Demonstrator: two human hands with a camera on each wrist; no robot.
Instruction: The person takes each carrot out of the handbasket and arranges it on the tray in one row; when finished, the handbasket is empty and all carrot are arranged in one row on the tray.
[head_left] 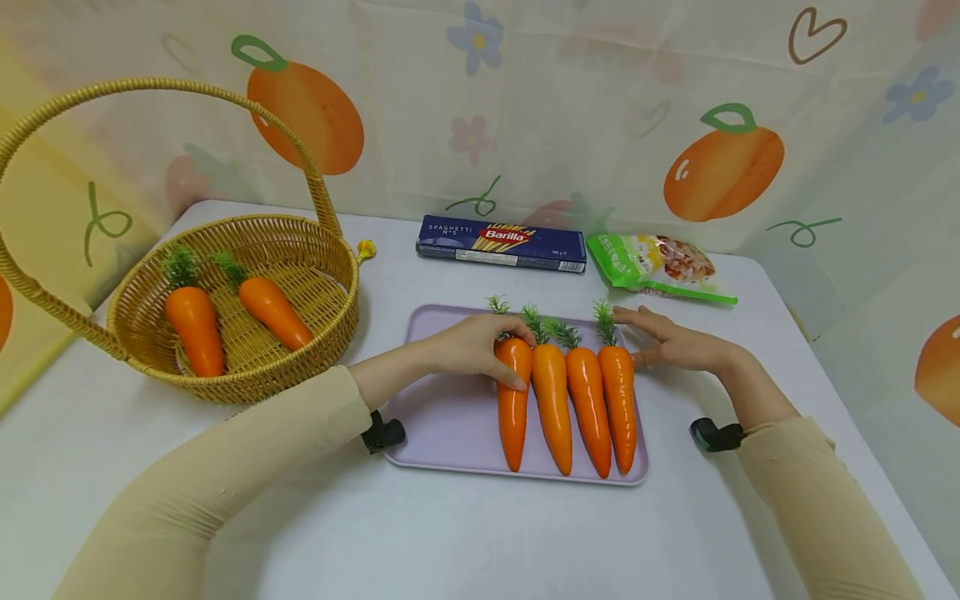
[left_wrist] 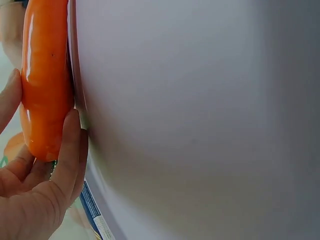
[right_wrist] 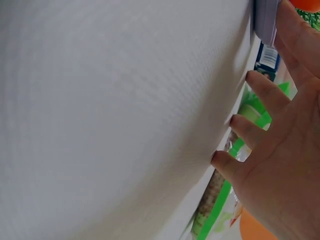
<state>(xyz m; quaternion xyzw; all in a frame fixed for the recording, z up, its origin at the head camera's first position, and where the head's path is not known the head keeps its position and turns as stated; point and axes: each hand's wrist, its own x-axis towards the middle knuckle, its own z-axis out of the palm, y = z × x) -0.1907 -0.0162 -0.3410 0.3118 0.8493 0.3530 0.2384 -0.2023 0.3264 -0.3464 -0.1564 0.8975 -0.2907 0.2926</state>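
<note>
Several orange toy carrots with green leafy tops lie side by side on a pale lilac tray [head_left: 442, 425]. My left hand [head_left: 472, 346] grips the leftmost carrot [head_left: 513, 417] near its top. In the left wrist view, the thumb and fingers lie on opposite sides of that carrot [left_wrist: 47, 75]. At the tray's right edge is my right hand [head_left: 678, 342], beside the rightmost carrot [head_left: 618, 408]. Its fingers [right_wrist: 270, 95] are spread in the right wrist view, some reaching down to the white tabletop, with nothing held.
A wicker basket [head_left: 341, 333] with a tall handle stands at the left, two carrots [head_left: 197, 329] inside. Behind the tray lie a blue spaghetti box [head_left: 501, 243] and a green-edged food packet [head_left: 660, 265]. A small yellow item [head_left: 365, 249] sits beside the basket.
</note>
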